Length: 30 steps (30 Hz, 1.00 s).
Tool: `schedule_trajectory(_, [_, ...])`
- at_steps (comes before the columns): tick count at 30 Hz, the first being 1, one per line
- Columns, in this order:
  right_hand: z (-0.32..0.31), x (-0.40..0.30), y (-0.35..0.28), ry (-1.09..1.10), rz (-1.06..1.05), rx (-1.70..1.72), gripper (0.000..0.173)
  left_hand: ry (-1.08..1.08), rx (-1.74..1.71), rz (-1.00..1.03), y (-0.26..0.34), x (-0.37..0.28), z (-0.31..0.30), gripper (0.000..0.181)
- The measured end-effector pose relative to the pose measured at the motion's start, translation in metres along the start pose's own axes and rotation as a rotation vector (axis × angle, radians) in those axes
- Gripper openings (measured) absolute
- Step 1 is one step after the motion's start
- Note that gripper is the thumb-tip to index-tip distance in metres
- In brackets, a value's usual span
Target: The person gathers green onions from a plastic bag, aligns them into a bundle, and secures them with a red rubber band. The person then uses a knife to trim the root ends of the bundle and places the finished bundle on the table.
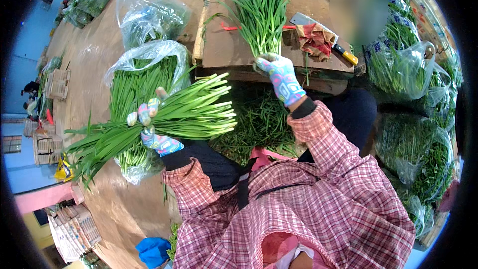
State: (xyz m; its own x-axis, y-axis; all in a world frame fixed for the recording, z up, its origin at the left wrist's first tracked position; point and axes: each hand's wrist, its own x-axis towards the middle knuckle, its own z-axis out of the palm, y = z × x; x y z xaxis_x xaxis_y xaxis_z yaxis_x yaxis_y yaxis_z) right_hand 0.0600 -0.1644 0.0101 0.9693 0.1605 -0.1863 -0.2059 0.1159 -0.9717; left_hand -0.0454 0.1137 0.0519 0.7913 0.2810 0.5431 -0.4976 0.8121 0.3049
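Note:
My left hand (148,131), in a patterned glove, is closed around a loose bunch of garlic chives (194,110). Its pale cut ends point right and its leaf tips droop to the left. A second bunch of chives (261,11) lies on a wooden board (224,50), leaves pointing away from me. My right hand (280,73), gloved alike, has its fingers curled at the stem ends of that bunch. Beneath the bunch runs a red strip (230,27), showing on both sides. An open clear plastic bag (183,56) of chives lies behind my left hand.
On the board's right are a cleaver (345,53) with a black and yellow handle and a crumpled red-brown wrap (315,41). Loose trimmings (257,119) cover the ground before me. Another plastic bag (153,16) stands beyond; bagged greens (407,145) line my right side.

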Motion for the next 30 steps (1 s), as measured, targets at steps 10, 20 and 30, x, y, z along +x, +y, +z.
schedule_trajectory(10, [0.05,-0.059,0.017,-0.423,0.168,0.175,0.022,-0.013,0.02,-0.076,-0.001,0.002,-0.002,0.045])
schedule_trajectory(20, [-0.024,-0.024,0.059,-0.308,-0.162,-0.827,0.03,0.022,-0.087,0.013,0.003,-0.002,0.013,0.038])
schedule_trajectory(30, [0.01,-0.024,-0.037,-0.775,-0.134,-0.342,0.025,-0.196,-0.244,-0.081,0.013,-0.007,0.014,0.032])
